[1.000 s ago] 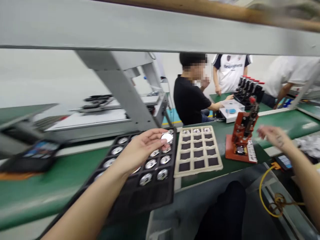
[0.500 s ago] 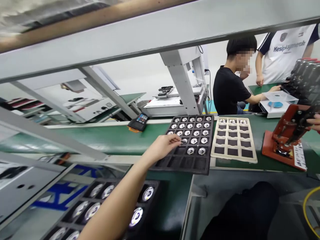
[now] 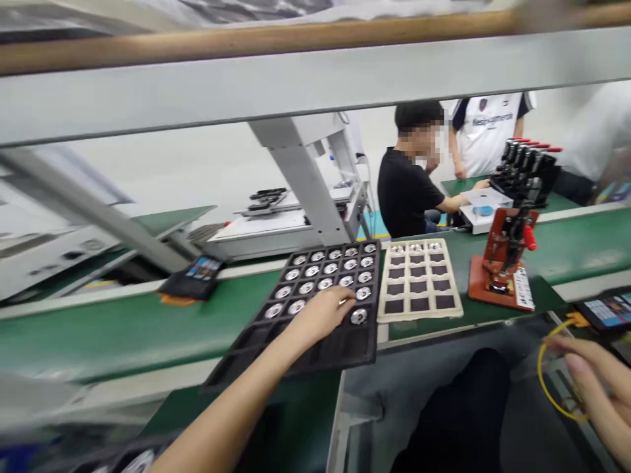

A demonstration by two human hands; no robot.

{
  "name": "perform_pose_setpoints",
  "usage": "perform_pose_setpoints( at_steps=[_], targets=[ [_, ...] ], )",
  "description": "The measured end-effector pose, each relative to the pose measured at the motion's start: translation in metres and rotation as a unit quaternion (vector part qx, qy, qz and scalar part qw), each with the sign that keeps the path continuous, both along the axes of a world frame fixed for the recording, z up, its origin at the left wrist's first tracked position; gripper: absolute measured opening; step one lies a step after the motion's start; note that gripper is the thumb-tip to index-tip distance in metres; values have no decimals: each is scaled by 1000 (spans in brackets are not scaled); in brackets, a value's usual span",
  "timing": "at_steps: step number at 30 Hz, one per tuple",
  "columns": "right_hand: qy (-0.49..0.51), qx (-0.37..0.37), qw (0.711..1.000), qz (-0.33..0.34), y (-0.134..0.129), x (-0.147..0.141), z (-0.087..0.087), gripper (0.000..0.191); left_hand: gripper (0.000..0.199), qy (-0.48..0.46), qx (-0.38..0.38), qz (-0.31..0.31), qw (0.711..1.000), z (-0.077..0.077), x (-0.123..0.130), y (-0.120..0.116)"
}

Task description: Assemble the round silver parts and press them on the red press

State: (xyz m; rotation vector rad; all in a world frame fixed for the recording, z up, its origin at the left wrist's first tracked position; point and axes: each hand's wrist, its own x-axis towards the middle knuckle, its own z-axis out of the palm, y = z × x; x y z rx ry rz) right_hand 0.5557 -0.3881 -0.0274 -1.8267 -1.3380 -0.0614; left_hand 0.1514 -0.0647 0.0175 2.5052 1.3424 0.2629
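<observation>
My left hand (image 3: 325, 312) reaches over a black foam tray (image 3: 315, 358), its fingers pinched together above the lower rows. A small pale glint shows at the fingers; what they hold is unclear. Shiny round metal parts (image 3: 330, 269) fill most of the tray's upper pockets, and the hand covers a few pockets. At the lower right, slightly blurred, is my right hand (image 3: 596, 387), its fingers loosely apart beside a yellow cable (image 3: 541, 378). No object shows in it. A cream tray (image 3: 389, 282) adjoins the black one, with shiny parts along its far row.
A red toggle-clamp fixture (image 3: 493, 263) stands right of the cream tray. Dark handheld devices lie at the left (image 3: 194, 279) and far right (image 3: 606, 309). A grey beam (image 3: 296, 85) crosses overhead. Co-workers sit and stand beyond the bench.
The view has swung right. My right hand has come off the clamp fixture's handle and dropped lower, beside the yellow cable. My left hand has moved to the right over the black tray.
</observation>
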Motion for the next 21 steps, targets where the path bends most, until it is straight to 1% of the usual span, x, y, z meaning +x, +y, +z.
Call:
perform_pose_setpoints(
  at_steps=[1,3,5,6,8,11,14,16,17,19,21],
  targets=[
    [28,-21,999,12,-12,-11,-5,26,32,-21,-7,-51,998,2,25,-5],
    [89,-73,992,56,-32,-32,-11,28,33,-67,-34,-163,984,1,77,-23],
    [151,-133,976,82,-51,-46,-20,33,29,-106,-59,-264,957,-6,122,-44],
    [182,-150,969,72,-62,-50,-26,34,25,-118,-66,-309,941,-12,142,-54],
    [238,-158,958,7,-91,-53,-44,32,22,-123,-86,-406,901,-23,178,-69],
    [299,-149,932,-142,-147,-66,-74,32,27,-113,-105,-537,829,-36,226,-95],
    [329,-127,894,-277,-196,-88,-94,40,27,-95,-112,-615,775,-37,266,-132],
    [345,-109,871,-333,-218,-101,-101,47,25,-80,-115,-644,752,-34,284,-156],
    [351,-102,863,-349,-227,-107,-105,50,24,-73,-117,-652,745,-31,290,-166],
    [360,-88,851,-372,-243,-116,-114,52,23,-65,-118,-658,741,-25,295,-182],
    [362,-76,839,-400,-258,-123,-129,49,22,-52,-118,-659,741,-20,292,-187]
  ],
)
